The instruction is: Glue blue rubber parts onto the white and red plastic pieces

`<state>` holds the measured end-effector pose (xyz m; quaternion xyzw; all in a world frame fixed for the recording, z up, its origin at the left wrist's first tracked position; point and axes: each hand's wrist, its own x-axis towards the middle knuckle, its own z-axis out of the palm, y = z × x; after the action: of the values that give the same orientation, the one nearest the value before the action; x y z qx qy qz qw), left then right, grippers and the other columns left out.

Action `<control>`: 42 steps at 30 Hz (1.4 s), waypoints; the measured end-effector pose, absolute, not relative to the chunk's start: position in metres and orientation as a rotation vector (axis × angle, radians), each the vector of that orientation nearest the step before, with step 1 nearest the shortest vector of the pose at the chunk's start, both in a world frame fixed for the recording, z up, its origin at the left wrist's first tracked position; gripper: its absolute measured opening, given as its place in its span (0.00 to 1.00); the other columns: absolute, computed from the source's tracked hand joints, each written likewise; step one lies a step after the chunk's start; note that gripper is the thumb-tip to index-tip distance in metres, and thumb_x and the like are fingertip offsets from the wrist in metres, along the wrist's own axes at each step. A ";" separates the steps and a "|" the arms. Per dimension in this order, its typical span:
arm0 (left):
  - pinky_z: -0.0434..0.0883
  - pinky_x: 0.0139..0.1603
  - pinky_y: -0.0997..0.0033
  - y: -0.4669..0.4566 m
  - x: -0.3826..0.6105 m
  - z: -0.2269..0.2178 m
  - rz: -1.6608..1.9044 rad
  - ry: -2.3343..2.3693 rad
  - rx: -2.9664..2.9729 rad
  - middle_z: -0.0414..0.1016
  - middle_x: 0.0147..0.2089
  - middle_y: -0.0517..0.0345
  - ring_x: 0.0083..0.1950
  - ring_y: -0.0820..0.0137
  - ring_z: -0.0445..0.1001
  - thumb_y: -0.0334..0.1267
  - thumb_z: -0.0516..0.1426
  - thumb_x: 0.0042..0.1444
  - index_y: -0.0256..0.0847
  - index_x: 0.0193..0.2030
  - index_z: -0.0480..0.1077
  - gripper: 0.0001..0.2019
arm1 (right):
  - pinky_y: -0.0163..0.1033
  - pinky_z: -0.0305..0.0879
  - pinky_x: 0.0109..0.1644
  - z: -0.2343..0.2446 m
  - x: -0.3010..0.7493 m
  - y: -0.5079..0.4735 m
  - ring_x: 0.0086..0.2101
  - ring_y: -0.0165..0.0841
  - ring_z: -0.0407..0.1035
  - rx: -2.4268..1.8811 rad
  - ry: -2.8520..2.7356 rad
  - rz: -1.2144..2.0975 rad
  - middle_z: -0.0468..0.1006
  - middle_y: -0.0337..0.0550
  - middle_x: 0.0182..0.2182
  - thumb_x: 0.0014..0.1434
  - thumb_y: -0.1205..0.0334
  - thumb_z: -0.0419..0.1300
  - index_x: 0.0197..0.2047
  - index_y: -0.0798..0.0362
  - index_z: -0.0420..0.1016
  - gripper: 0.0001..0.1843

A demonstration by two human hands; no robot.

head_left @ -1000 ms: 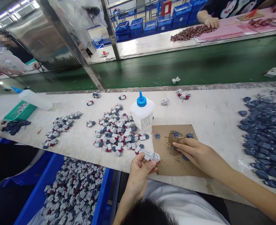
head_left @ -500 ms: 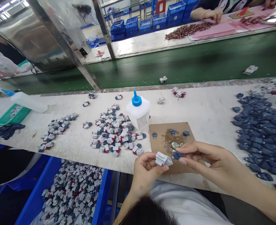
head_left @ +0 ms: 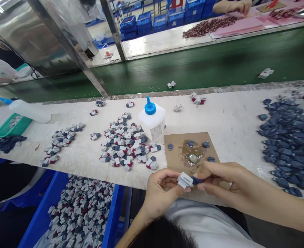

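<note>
Pinched in the fingers of my left hand [head_left: 164,189] is a small light-grey plastic part [head_left: 185,180] with a stepped shape. My right hand [head_left: 219,181] holds a small dark-blue part [head_left: 197,180] between thumb and fingertips, up against the grey part's right side. Whether the two are joined, I cannot tell. Beneath and beyond my hands lies a brown cardboard piece [head_left: 175,160] with a wet patch, a small round glassy blob of liquid [head_left: 193,158] and several loose blue parts [head_left: 190,143]. Behind it stands a white bottle [head_left: 153,122] with a blue nozzle cap.
A heap of grey, red and blue pieces [head_left: 123,144] lies left of the bottle; many blue parts [head_left: 289,144] cover the right side. A blue crate [head_left: 114,206] of pieces stands below left. A green conveyor belt [head_left: 206,62] runs behind. Across it, a person's hand [head_left: 241,7] works.
My right hand has brought the blue part against the grey part, closing the gap between them. Pieces on the green belt have shifted left in view.
</note>
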<state>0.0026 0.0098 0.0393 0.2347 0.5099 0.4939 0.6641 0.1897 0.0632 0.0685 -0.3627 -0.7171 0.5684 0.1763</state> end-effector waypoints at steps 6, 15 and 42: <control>0.74 0.31 0.77 0.005 0.014 0.028 1.177 1.126 0.463 0.81 0.26 0.58 0.29 0.71 0.78 0.30 0.75 0.28 0.40 0.23 0.77 0.14 | 0.31 0.64 0.22 0.053 0.188 0.051 0.22 0.29 0.67 -1.055 -1.902 1.690 0.72 0.39 0.23 0.65 0.50 0.55 0.34 0.52 0.68 0.14; 0.74 0.31 0.76 0.005 0.013 0.017 1.099 1.097 0.349 0.78 0.21 0.61 0.25 0.74 0.76 0.40 0.75 0.28 0.38 0.23 0.74 0.18 | 0.34 0.63 0.27 0.051 0.185 0.074 0.25 0.31 0.68 -0.989 -1.972 1.722 0.75 0.40 0.24 0.63 0.47 0.57 0.31 0.52 0.73 0.18; 0.59 0.61 0.37 0.036 -0.049 -0.011 0.836 2.208 2.380 0.68 0.60 0.39 0.63 0.45 0.62 0.52 0.60 0.55 0.45 0.56 0.72 0.24 | 0.33 0.72 0.46 0.023 0.120 0.082 0.41 0.34 0.74 -1.142 -1.523 1.129 0.78 0.42 0.40 0.67 0.47 0.52 0.40 0.46 0.76 0.16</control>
<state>-0.0492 0.0363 -0.0108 0.7061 0.6549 0.2481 -0.1052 0.1203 0.0816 0.0226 -0.4614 -0.6154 0.4562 0.4475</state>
